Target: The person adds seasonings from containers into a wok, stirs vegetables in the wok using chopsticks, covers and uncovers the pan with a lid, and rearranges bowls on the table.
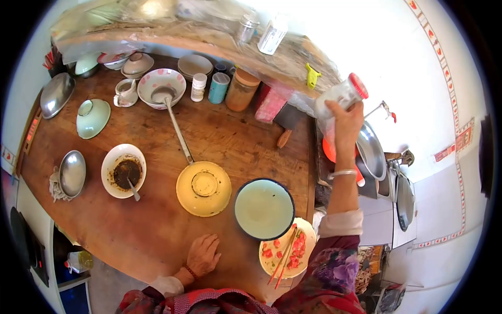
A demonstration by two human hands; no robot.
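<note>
My right hand (346, 121) is raised at the right, its fingers wrapped round a clear jar with a red lid (342, 97). The jar is tilted beside the end of the shelf; what is in it cannot be made out. Flat on the table's near edge lies my left hand (204, 255), fingers stretched out and nothing in them. Closest to it are an upturned yellow bowl (204, 201) and a pale enamel basin with a dark rim (264, 209). Under my right arm, a plate (308, 261) holds red pieces, with chopsticks (283, 260) across it.
A white bowl of dark sauce (112, 180) with a spoon stands left on the wooden table (146, 220). Behind are a ladle (178, 131) in a patterned bowl, a brown-lidded jar (241, 94) and a cleaver (287, 118). A plastic-covered shelf (209, 39) overhangs the back; metal basins (372, 152) stand right.
</note>
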